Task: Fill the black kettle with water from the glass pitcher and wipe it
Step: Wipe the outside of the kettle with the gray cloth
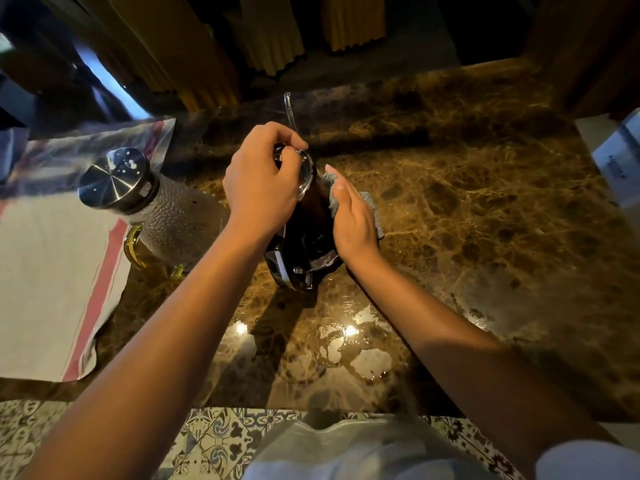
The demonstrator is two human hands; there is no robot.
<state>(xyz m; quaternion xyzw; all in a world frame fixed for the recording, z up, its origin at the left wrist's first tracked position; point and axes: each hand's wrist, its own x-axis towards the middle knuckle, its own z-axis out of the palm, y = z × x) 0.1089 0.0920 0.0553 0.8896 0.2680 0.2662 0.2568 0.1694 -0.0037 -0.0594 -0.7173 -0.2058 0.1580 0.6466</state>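
Observation:
The black kettle [304, 233] stands in the middle of the brown marble counter [467, 209]. My left hand [263, 181] grips the kettle's top by the lid. My right hand [353, 216] presses a small grey cloth [372, 206] flat against the kettle's right side. The glass pitcher [173, 220], with a dimpled body, steel lid and yellow handle, stands to the left of the kettle, apart from both hands.
A white towel with red stripes [52, 278] lies under and left of the pitcher. Water puddles [349, 348] shine on the counter near its front edge. A white box [620, 157] sits at the far right. Yellow curtains hang behind the counter.

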